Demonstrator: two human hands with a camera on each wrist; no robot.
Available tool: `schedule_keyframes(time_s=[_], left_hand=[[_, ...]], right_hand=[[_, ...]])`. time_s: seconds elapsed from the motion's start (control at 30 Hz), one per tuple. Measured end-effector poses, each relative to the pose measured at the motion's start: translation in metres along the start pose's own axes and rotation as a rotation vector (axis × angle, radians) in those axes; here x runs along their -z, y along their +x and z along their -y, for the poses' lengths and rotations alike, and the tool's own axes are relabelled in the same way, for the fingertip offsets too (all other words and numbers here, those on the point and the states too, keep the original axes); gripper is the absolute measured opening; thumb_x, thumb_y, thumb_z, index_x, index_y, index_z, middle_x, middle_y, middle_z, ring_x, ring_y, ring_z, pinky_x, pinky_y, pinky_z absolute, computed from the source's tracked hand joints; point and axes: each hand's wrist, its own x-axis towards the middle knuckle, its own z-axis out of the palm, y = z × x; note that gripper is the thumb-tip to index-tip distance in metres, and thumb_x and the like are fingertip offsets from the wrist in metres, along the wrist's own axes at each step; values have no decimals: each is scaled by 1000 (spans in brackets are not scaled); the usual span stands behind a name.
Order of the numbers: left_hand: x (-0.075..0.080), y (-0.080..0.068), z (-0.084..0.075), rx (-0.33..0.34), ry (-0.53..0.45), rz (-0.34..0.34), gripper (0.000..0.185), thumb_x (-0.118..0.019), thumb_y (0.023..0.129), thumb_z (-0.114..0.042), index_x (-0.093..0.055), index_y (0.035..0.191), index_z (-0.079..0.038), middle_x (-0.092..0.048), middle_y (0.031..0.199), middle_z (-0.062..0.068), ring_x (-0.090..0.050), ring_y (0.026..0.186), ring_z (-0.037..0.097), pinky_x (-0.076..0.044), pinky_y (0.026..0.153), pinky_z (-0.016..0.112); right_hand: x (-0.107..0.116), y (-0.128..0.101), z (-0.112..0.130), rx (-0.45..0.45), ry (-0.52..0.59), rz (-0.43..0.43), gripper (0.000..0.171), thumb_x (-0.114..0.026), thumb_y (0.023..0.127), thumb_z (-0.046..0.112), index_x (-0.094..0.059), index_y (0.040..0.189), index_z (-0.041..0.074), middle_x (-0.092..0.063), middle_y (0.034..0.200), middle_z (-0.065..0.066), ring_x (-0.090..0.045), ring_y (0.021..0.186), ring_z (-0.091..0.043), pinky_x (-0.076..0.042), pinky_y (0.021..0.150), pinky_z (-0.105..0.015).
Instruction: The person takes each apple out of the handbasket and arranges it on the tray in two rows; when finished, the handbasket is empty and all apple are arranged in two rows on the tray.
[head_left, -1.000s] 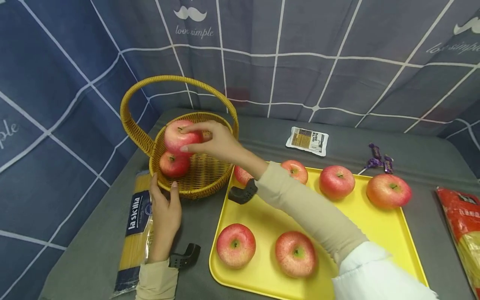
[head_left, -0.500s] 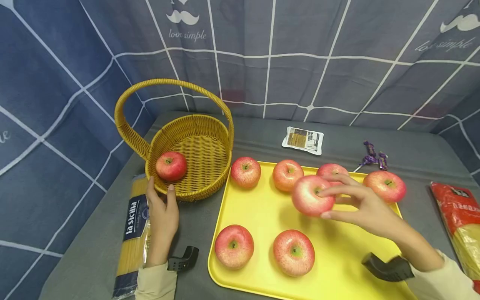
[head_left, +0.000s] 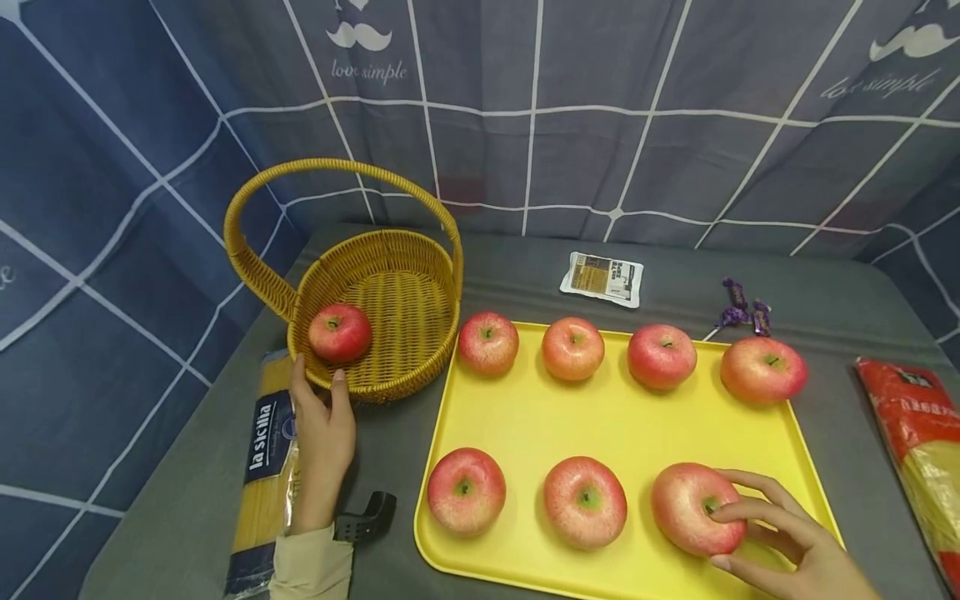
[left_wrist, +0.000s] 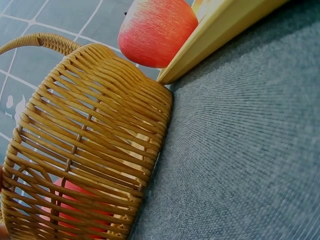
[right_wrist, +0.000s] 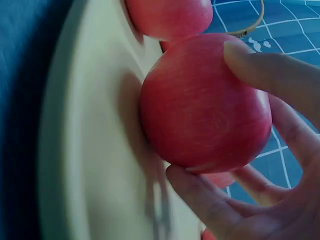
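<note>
My left hand (head_left: 324, 437) rests against the near rim of a yellow-brown wicker basket (head_left: 431, 354), thumb and forefinger spread. In the left wrist view only bits of fingers show beside the basket wall (left_wrist: 95, 115). One red apple (head_left: 340, 332) sits inside the basket at the left. My right hand (head_left: 795, 542) holds a pink-red apple (head_left: 686, 508) low over the front right of the yellow tray (head_left: 525, 425), thumb on one side and fingers on the other. The right wrist view shows this apple (right_wrist: 205, 105) close up against the tray surface. Several more apples stand in two rows on the tray.
A spaghetti pack (head_left: 262, 475) lies left of my left hand. Behind the tray are a white sachet (head_left: 602, 279) and purple-wrapped sweets (head_left: 738, 308). A red-and-yellow bag (head_left: 915, 450) lies at the right edge. A checked curtain (head_left: 495, 108) hangs behind.
My right hand has lifted an apple out of the basket and carried it right, down to the tray's front right. The left hand has stayed at the basket rim.
</note>
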Motion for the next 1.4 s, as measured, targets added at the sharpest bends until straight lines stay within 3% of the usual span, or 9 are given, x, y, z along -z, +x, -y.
schedule_keyframes(time_s=[0.13,0.4,0.53,0.63,0.8,0.97,1.1,1.2,1.4], left_hand=[[0,0,0,-1,14,-2,63,-39,95,-35,-10,145,-9,-15,150,15,-18,137,31,-20,108,52],[0,-1,-1,-1,11,6,64,-39,95,-36,-9,145,-9,-13,150,14,-16,138,30,-18,109,52],[1,-3,-1,4,16,8,64,-39,95,-36,-9,145,-9,-14,150,14,-16,138,30,-18,109,52],[2,-3,0,8,19,3,64,-39,95,-36,-9,145,-10,-14,150,14,-16,138,31,-17,109,52],[4,-4,1,18,17,-4,64,-38,95,-36,-9,145,-11,-13,151,13,-15,138,29,-16,110,52],[3,-5,1,23,18,-5,64,-38,95,-36,-9,145,-11,-14,151,13,-16,138,30,-17,109,52],[4,-5,1,23,18,-11,63,-38,95,-36,-9,145,-12,-15,151,14,-18,137,32,-18,108,53],[5,-4,1,14,18,-12,63,-38,95,-37,-9,145,-12,-15,150,13,-19,137,32,-19,108,53],[2,-1,0,1,13,0,63,-38,95,-37,-9,146,-12,-14,151,12,-18,137,30,-20,108,52]], right_hand=[[-4,-5,8,-62,-156,16,53,-74,56,-18,-60,104,2,-44,125,6,-44,111,3,-43,79,-8],[2,-4,9,86,-364,65,64,-83,49,-2,-62,109,6,-48,123,1,-42,115,1,-28,92,-4],[15,1,19,42,-453,128,65,-84,53,5,-60,113,13,-44,129,3,-34,121,4,-21,92,-1],[25,15,33,29,-516,126,64,-83,56,6,-60,115,16,-44,131,6,-31,123,6,-18,91,0],[30,64,65,34,-553,86,61,-80,61,3,-59,117,17,-51,123,7,-37,118,5,-23,91,-1],[13,126,84,92,-521,154,59,-76,71,13,-52,124,25,-54,121,11,-40,118,5,-24,96,-3],[-15,183,85,201,-452,257,50,-69,80,23,-50,126,25,-53,124,11,-44,119,-3,-31,101,-16],[-45,226,84,253,-398,348,47,-64,84,28,-49,128,19,-52,126,6,-48,117,-10,-38,99,-27],[-110,303,74,218,-367,517,55,-58,87,32,-41,135,9,-49,132,-7,-54,113,-20,-43,96,-31]])
